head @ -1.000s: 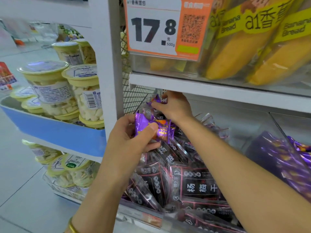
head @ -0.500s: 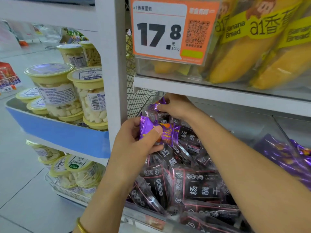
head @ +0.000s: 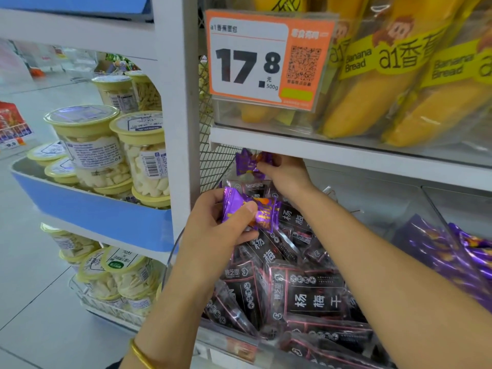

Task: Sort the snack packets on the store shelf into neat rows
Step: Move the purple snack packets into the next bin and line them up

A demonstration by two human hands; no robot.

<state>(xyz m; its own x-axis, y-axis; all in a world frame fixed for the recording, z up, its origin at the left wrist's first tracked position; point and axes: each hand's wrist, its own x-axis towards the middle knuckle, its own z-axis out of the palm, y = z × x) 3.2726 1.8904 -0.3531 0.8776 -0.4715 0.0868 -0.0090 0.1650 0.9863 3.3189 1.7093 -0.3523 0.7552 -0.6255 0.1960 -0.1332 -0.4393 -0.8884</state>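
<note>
The left hand (head: 213, 235) is covering part of its purple packet (head: 234, 206), while the view's right edge is cutting off the blurred purple pile (head: 474, 257).

The nearer packet (head: 250, 211) is shiny purple with an orange patch, the farther packet (head: 249, 162) likewise. The heaped packets (head: 314, 291) are black, edged pink, with white characters. The price tag (head: 247, 57) is orange and white with black numerals; the tray (head: 101, 214) is blue.
</note>
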